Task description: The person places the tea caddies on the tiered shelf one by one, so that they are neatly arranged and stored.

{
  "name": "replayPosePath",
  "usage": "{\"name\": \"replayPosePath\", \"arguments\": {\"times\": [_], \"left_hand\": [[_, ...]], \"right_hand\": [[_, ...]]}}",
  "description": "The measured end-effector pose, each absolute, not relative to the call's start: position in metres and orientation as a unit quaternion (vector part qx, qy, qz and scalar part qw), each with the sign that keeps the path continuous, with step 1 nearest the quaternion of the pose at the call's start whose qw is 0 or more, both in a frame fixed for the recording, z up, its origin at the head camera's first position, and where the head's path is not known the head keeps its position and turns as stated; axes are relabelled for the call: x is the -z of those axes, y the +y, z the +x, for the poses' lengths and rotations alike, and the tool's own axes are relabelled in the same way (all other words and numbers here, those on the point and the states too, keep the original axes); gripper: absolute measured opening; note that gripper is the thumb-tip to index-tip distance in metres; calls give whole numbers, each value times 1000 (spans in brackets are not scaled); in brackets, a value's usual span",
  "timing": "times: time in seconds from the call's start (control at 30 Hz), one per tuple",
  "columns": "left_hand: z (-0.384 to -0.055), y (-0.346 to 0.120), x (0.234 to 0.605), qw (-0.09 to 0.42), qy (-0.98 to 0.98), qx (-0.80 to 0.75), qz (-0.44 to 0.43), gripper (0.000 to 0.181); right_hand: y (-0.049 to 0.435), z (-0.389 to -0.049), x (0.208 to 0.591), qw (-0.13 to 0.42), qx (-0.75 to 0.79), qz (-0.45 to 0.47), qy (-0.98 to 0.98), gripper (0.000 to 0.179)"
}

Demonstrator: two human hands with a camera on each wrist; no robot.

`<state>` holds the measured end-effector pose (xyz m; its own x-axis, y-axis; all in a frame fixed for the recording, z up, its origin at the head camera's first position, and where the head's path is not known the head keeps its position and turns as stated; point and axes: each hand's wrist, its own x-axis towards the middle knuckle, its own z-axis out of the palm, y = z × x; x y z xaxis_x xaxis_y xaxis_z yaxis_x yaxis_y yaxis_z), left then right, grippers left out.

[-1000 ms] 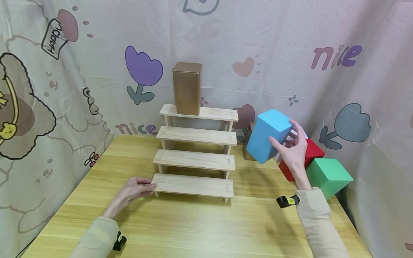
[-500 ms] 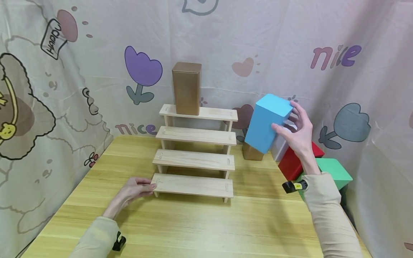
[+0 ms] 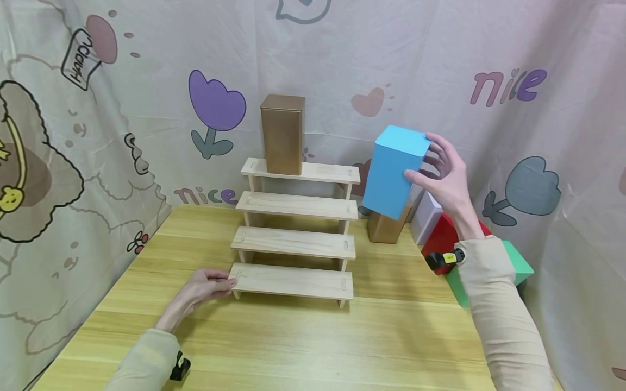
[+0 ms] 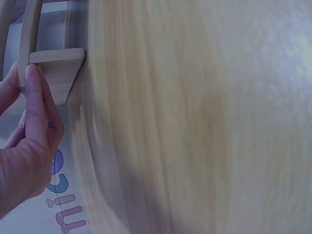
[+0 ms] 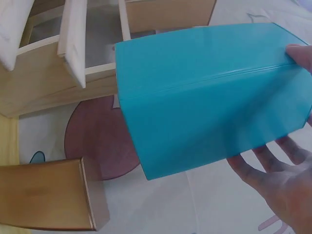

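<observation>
My right hand (image 3: 447, 176) grips a blue box (image 3: 393, 174) by its sides, thumb in front and fingers behind. Held in the air and slightly tilted, the box is just right of the stand's top shelves. In the right wrist view the blue box (image 5: 204, 97) fills much of the picture. At the left end of the lowest step, my left hand (image 3: 205, 285) pinches the edge of a four-tier wooden stand (image 3: 293, 279). The left wrist view shows that thumb and fingers on the stand's board (image 4: 56, 56). A bronze-coloured box (image 3: 283, 136) stands upright on the top shelf.
Behind and below the blue box, another bronze-coloured box (image 3: 383, 228) stands on the wooden table (image 3: 293, 342). To its right are a white box (image 3: 425, 217), a red box (image 3: 440, 239) and a green box (image 3: 518, 263), partly hidden by my right arm. A printed cloth (image 3: 332, 49) hangs behind.
My right hand has raised the blue box and carried it left toward the stand, tilting it more upright. The left hand and the stand have stayed in place.
</observation>
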<state>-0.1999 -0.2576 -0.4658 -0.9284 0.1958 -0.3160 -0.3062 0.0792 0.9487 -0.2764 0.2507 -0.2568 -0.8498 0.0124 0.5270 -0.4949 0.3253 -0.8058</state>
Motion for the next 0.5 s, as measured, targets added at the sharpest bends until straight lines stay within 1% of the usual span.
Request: {"name": "replayPosePath", "arguments": {"times": [0.2, 0.5], "left_hand": [[-200, -257, 466, 183, 713, -676, -39, 45], [-200, -257, 466, 182, 715, -674, -38, 45]], "right_hand": [[244, -285, 249, 206, -582, 186, -764, 74], [234, -297, 239, 157, -631, 217, -728, 72]]}}
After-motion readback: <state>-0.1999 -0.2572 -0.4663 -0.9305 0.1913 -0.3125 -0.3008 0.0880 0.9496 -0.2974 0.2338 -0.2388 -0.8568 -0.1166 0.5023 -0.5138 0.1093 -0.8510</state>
